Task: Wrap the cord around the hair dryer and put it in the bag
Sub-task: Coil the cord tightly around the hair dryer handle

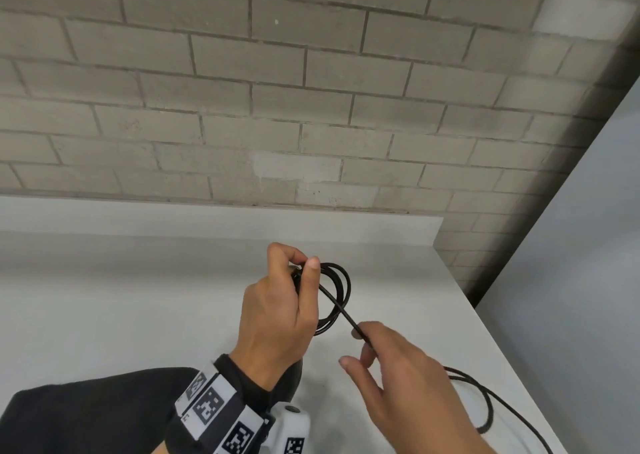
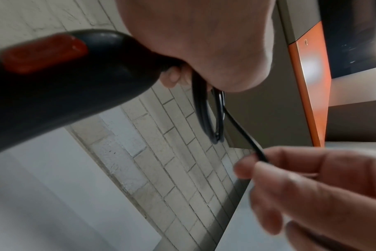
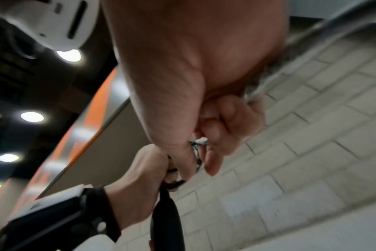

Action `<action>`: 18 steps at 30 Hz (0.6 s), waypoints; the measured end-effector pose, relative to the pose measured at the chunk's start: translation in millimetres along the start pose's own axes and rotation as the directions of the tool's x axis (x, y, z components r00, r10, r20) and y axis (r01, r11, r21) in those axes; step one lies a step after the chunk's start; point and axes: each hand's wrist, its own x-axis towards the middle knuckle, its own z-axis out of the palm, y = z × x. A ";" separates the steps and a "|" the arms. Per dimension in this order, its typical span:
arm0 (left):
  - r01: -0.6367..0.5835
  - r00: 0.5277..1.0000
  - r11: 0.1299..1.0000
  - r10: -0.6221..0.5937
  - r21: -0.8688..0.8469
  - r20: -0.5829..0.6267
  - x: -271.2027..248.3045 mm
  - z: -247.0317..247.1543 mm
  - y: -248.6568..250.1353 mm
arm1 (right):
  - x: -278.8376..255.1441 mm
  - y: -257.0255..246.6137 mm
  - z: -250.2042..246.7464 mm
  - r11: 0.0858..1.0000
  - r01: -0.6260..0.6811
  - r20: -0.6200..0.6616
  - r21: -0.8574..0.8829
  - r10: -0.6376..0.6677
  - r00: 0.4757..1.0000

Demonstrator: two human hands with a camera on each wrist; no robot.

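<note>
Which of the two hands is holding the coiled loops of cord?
The left hand: it grips the gathered loops of the cord with the hair dryer. The right hand only pinches the single trailing strand.

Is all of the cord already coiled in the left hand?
No, a loose length of the cord lies on the table behind the right hand.

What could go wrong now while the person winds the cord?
1. The loops of cord are only pinched by the left hand and may spring open.
2. The right hand holds the cord lightly; it may slip.
3. Slack on the table lies near the edge and may snag.
</note>
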 end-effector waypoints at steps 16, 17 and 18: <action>-0.203 0.976 0.975 0.209 -0.091 0.060 -7.0 -4.5 2.6 | 52.1 -11.6 -78.6 0.940 0.239 -0.170 0.242 -0.201 0.965; -0.220 0.972 0.972 0.226 -0.086 0.066 -7.9 -4.3 2.4 | 55.6 -11.4 -73.9 0.917 0.219 -0.160 0.334 -0.174 0.972; -0.238 0.968 0.968 0.243 -0.083 0.067 -8.9 -3.7 2.2 | 58.6 -12.1 -69.2 0.889 0.196 -0.149 0.415 -0.146 0.978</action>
